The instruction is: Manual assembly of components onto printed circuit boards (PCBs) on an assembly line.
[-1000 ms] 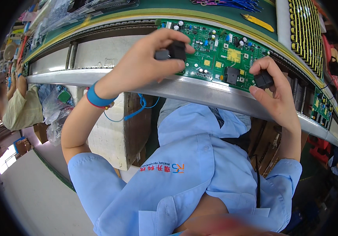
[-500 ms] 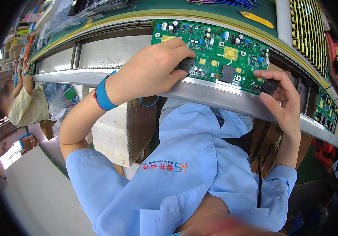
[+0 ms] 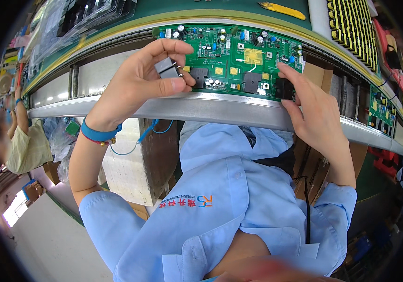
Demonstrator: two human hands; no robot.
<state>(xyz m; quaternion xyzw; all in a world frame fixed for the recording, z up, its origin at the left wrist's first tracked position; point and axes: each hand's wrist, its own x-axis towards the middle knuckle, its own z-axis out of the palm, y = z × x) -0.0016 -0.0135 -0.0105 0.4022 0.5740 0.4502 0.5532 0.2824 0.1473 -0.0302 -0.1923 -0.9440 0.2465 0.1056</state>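
My left hand [image 3: 141, 80], with a blue strap at the wrist, is closed around a dark box-shaped relay [image 3: 167, 68]. Metal pins stick out of the relay toward the board, and it is held above the left end of a green circuit board [image 3: 220, 87]. At the board's right end, my right hand [image 3: 311, 96] has its fingers around another black relay [image 3: 284, 88], which sits at the board's surface; whether its pins are fully seated is hidden. Two more black relays, one at the left [image 3: 199, 78] and one in the middle [image 3: 251, 82], stand on the board.
A metal rail [image 3: 211, 104] runs along the near side of the board. Beyond it lie a yellow cutter knife [image 3: 282, 10], clear plastic trays [image 3: 77, 28] and a rack of yellow-and-black parts [image 3: 355, 37]. Another board [image 3: 381, 110] sits farther right; a person [image 3: 27, 141] works at far left.
My left hand has come away from the board's left relay and now shows a relay with its pins out. My right hand has brought its relay down onto the board's right end.
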